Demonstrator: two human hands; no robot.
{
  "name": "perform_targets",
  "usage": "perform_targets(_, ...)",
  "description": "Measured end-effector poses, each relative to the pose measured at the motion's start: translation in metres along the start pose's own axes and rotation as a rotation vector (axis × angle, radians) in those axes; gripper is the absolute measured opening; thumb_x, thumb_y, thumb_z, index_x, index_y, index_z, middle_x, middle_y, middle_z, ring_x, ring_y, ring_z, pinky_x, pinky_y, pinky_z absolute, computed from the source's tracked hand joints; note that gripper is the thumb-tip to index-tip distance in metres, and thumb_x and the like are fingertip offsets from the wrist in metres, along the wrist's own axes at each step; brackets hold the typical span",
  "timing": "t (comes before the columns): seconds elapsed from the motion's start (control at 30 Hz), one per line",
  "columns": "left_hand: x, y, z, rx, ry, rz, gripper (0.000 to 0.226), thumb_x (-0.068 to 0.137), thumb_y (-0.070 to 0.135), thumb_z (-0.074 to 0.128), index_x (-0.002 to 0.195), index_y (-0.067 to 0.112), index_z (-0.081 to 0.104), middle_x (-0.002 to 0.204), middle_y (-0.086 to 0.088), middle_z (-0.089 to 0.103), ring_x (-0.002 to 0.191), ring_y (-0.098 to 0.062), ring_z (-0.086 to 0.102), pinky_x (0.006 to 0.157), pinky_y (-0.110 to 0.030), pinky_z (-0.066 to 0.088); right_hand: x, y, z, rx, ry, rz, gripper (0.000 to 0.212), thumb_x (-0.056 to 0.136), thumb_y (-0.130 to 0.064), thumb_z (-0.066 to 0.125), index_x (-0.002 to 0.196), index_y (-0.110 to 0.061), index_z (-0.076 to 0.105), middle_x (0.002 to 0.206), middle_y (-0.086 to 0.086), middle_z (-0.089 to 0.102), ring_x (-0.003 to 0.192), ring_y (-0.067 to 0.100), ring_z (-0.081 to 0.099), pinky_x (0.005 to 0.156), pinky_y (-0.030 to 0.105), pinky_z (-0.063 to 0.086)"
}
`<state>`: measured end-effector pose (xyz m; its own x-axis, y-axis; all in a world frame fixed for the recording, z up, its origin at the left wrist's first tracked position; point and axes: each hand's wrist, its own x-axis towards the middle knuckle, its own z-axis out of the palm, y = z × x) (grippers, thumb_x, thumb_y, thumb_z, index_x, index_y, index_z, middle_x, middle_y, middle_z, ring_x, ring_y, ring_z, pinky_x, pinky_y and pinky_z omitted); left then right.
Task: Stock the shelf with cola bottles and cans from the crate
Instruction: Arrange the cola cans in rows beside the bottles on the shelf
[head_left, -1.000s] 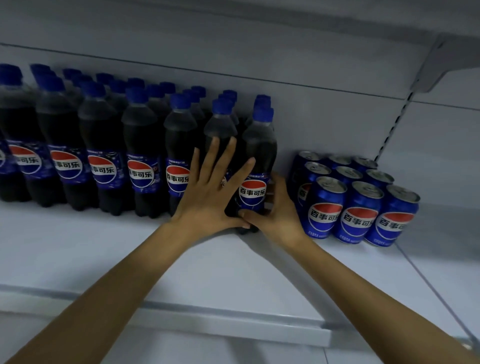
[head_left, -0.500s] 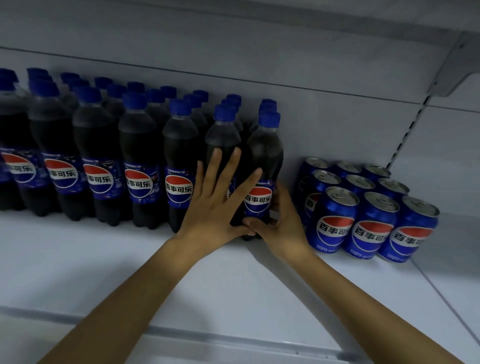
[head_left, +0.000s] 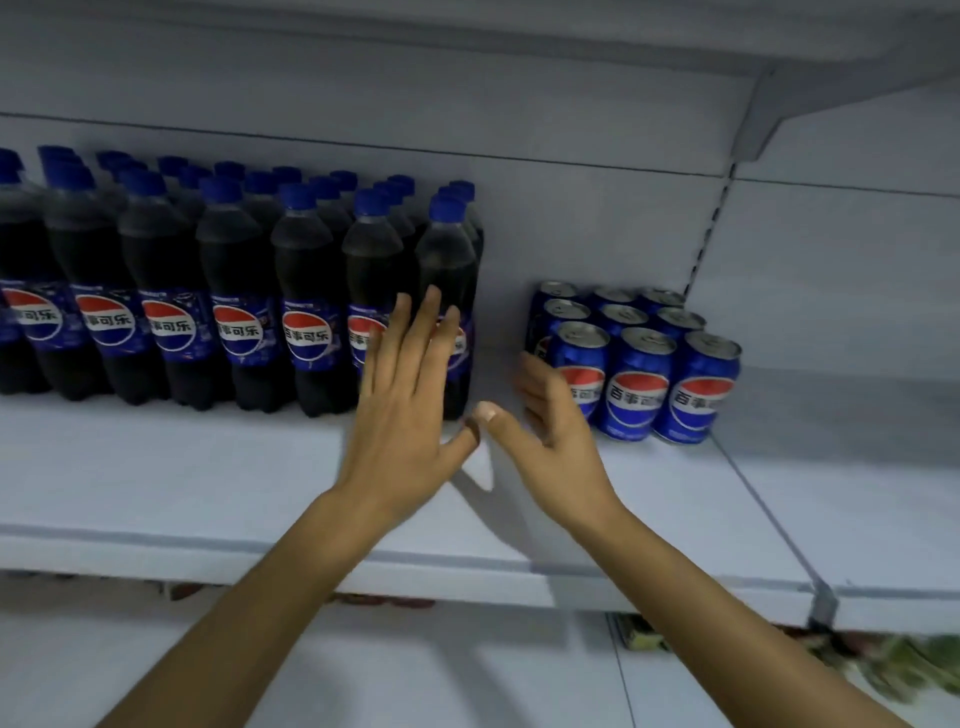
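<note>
A white shelf (head_left: 182, 467) carries rows of dark cola bottles (head_left: 234, 291) with blue caps and red-white-blue labels, standing upright along its left and middle. To their right, apart from them by a gap, blue cans (head_left: 644, 374) stand in a tight three-by-three block. The left hand (head_left: 410, 405) is flat and spread wide in front of the end bottle, holding nothing. The right hand (head_left: 545, 426) is open too, fingers loosely curled by the nearest can; whether they touch it I cannot tell. The thumbs nearly meet.
</note>
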<state>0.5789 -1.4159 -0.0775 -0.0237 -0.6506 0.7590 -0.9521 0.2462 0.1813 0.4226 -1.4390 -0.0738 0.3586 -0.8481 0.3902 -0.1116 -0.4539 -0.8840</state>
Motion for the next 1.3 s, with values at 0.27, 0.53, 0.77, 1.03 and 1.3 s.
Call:
perform_targets(0.27,-0.04,0.206,0.033,-0.439,-0.153,0.179,0.084,0.089,0.046,0.055,0.149,0.001,0.017,0.159,-0.012,0.011,0.148,-0.023,0.005,0.12,-0.041,0.013,-0.175,-0.008,-0.151,0.062,0.233,0.071,0.052,0.085,-0.039,0.064,0.133,-0.023,0.05,0.127,-0.007,0.061,0.12,0.007,0.056,0.096,0.026,0.049)
perform_targets(0.53,-0.159,0.417,0.119,-0.671,-0.595,0.26,0.084,0.089,0.049,0.054,0.152,0.015,0.01,0.16,0.006,0.001,0.147,-0.005,-0.005,0.119,-0.023,0.006,-0.404,0.048,-0.329,-0.049,0.655,0.454,0.039,0.082,-0.033,0.061,0.118,-0.017,0.06,0.107,0.002,0.068,0.097,0.005,0.065,0.078,0.018,0.051)
perform_targets(0.77,-0.258,0.5,0.201,-0.659,-1.096,0.2,0.096,0.082,0.041,0.07,0.15,0.029,0.004,0.159,0.009,0.002,0.145,-0.006,0.0,0.115,-0.027,0.013,-0.558,0.124,-0.392,0.014,0.855,0.902,0.019,0.088,-0.024,0.067,0.106,-0.022,0.064,0.096,0.014,0.068,0.095,0.026,0.066,0.082,0.031,0.053)
perform_targets(1.03,-0.351,0.522,0.329,-0.563,-1.487,0.102,0.087,0.082,0.031,0.069,0.15,0.022,0.017,0.155,0.002,0.023,0.141,-0.015,0.021,0.109,-0.031,0.029,-0.625,0.266,-0.399,0.136,0.81,1.289,0.023,0.084,-0.017,0.072,0.104,-0.017,0.061,0.085,0.012,0.07,0.086,0.024,0.068,0.076,0.033,0.052)
perform_targets(1.3,-0.57,0.505,0.531,-0.415,-1.66,0.253,0.066,0.08,0.034,0.067,0.137,0.015,0.04,0.129,-0.008,0.055,0.122,-0.022,0.047,0.094,-0.022,0.036,-0.716,0.536,-0.366,0.187,0.729,1.58,0.041,0.082,-0.021,0.074,0.118,-0.013,0.057,0.098,0.008,0.066,0.088,0.024,0.062,0.073,0.035,0.048)
